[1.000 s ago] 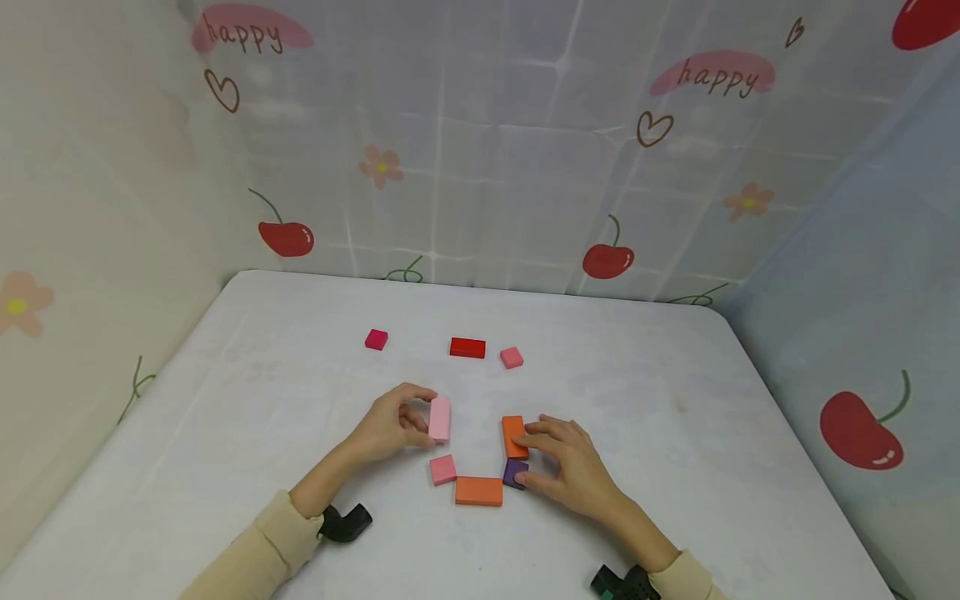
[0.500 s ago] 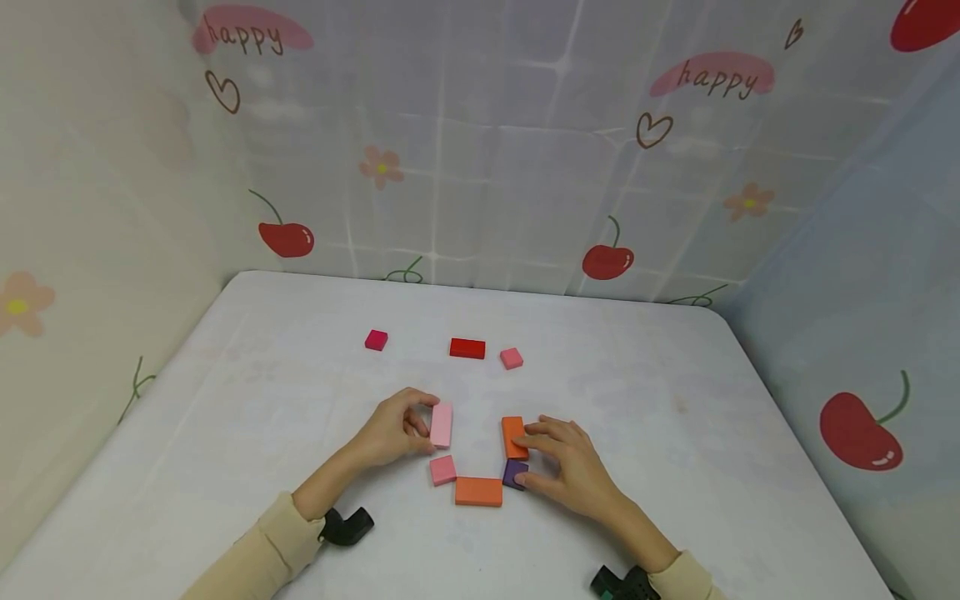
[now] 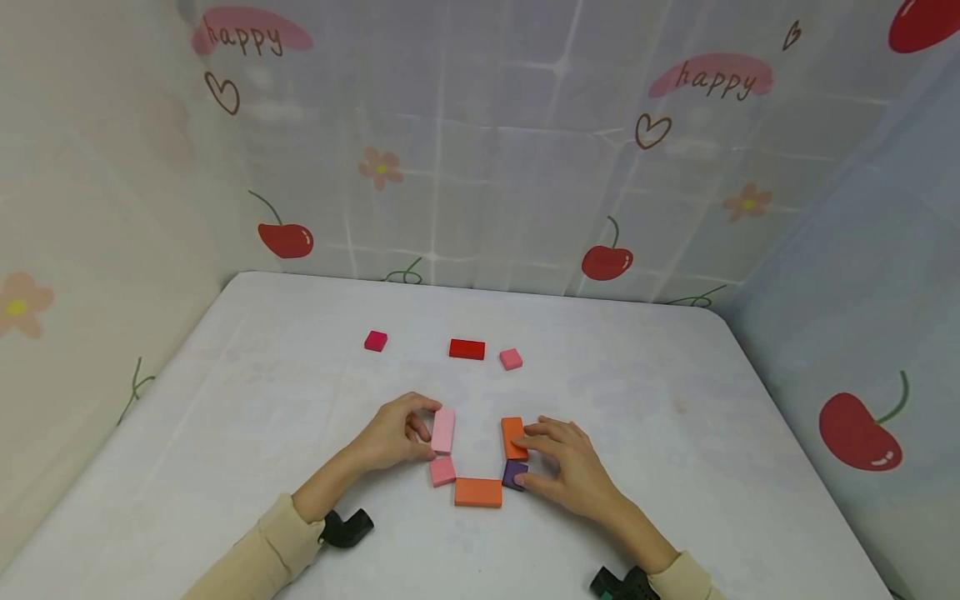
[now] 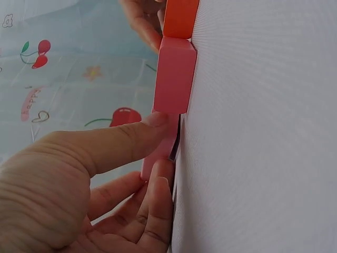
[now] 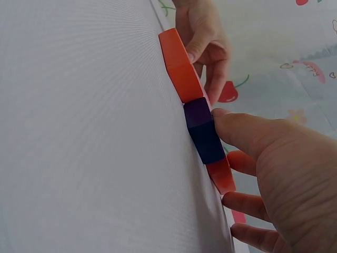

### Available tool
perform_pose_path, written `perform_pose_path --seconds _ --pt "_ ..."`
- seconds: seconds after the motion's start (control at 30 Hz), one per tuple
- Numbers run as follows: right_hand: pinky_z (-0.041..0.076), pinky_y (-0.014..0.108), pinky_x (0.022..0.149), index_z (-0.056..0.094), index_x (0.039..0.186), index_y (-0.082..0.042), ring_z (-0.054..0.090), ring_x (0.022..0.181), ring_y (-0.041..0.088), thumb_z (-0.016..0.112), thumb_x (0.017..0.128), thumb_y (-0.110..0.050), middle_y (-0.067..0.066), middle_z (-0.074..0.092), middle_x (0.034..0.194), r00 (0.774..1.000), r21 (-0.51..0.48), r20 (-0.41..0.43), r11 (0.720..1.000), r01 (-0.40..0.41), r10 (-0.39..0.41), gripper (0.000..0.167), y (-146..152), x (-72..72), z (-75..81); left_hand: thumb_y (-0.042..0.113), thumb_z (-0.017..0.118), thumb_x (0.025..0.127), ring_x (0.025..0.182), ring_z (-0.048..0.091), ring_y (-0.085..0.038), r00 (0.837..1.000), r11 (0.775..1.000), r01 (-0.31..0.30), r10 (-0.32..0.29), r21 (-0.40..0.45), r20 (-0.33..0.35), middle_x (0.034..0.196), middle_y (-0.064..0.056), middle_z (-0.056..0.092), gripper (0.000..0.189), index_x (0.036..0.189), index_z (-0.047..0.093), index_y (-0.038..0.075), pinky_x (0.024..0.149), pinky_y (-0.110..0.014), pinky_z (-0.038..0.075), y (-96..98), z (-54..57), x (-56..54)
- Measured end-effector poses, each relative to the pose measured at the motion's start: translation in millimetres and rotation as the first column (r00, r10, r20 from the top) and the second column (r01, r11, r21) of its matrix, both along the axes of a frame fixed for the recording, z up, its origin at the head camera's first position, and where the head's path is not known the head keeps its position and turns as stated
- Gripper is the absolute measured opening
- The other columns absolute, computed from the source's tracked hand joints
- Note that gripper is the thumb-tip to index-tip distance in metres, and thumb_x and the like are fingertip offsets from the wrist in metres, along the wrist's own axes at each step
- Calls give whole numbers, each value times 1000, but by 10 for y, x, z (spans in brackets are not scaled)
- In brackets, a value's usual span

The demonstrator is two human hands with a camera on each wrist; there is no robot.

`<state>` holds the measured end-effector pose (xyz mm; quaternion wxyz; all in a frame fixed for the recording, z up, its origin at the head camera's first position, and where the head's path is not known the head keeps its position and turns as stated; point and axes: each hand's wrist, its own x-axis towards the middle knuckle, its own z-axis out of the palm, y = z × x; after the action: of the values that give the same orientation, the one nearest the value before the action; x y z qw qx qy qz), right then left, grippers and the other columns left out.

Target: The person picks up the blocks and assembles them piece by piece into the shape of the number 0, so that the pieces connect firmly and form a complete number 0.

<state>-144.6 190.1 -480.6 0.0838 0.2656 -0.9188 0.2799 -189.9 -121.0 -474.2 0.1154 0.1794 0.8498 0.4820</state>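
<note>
My left hand (image 3: 393, 433) pinches a light pink rectangular block (image 3: 443, 431) between thumb and fingers at its two ends. The block's near end is right at a small pink block (image 3: 442, 472), which stands at the corner of an orange block (image 3: 477, 492) lying crosswise. On the other side my right hand (image 3: 566, 467) rests with loosely bent fingers. Its thumb touches a small dark purple block (image 5: 202, 129), and its index fingertip lies on an upright-running orange block (image 3: 513, 437) beyond it. The blocks form a U shape that faces away from me.
Farther back on the white table (image 3: 637, 375) lie a magenta block (image 3: 376, 341), a red rectangular block (image 3: 467, 349) and another small pink block (image 3: 511, 359). Patterned curtains (image 3: 480, 150) surround the table at the back and sides. Black wrist devices (image 3: 347, 528) sit by both sleeves.
My left hand has drawn the light pink block toward me, closing the gap to the small pink block. The right hand and the other blocks have stayed in place.
</note>
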Motion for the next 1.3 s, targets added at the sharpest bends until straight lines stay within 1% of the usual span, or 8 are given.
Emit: perform_pose_path --seconds 0.37,0.63,0.8,1.0,1.1,1.17,1.23,1.3 --pt "29 68 106 72 115 -21 51 130 33 81 76 -38 5 65 124 1000 4 -2 1000 4 -4 44 10 5 -7 2 82 73 71 58 -14 1000 1000 0 0 -12 8 98 -4 60 59 127 59 2 62 -21 52 28 -1 15" --pt "29 69 106 72 115 -20 51 129 34 82 75 -38 5 65 124 1000 -1 4 1000 4 -4 45 12 7 -2 2 83 73 72 57 -14 1000 999 27 -28 -22 -11 98 -3 60 59 127 59 2 63 -20 52 23 2 13" --pt "28 69 107 72 116 -21 50 130 34 81 76 -38 6 65 124 1000 -2 10 1000 2 -2 45 13 10 4 1 83 72 71 57 -14 999 999 31 -31 -24 -14 95 -2 60 60 127 59 3 62 -20 52 17 -23 3" --pt "28 68 107 72 116 -21 50 130 34 81 76 -38 5 65 125 1000 -2 10 1000 -1 1 45 16 12 7 1 83 72 73 58 -14 1000 999 28 -28 -22 6 97 -3 60 62 129 58 2 64 -20 53 4 -27 6" --pt "28 68 107 72 116 -21 50 130 34 81 76 -38 5 65 125 1000 -2 5 1000 -2 2 44 16 10 3 0 80 75 76 58 -15 999 999 26 -25 -29 33 102 -5 60 63 132 56 3 65 -20 53 -16 9 17" --pt "28 69 106 72 116 -21 50 130 34 81 76 -38 5 65 125 1000 -4 2 1000 -4 4 44 14 8 3 -1 77 76 80 58 -16 999 999 12 -11 -40 32 107 -5 59 63 135 54 5 67 -21 54 -32 49 29" --pt "28 69 106 72 116 -20 50 130 34 81 76 -37 6 65 125 1000 -7 0 1000 -6 6 44 12 6 4 -1 75 78 89 58 -18 1000 999 -12 12 -42 12 115 -6 58 61 135 55 8 74 -25 55 -42 99 45" --pt "28 69 106 72 116 -20 50 130 33 81 76 -37 6 65 125 1000 -9 2 1000 -8 8 45 9 3 8 0 73 79 100 58 -23 999 999 -30 30 -20 -34 122 -7 56 58 134 56 10 83 -34 55 -46 147 67"
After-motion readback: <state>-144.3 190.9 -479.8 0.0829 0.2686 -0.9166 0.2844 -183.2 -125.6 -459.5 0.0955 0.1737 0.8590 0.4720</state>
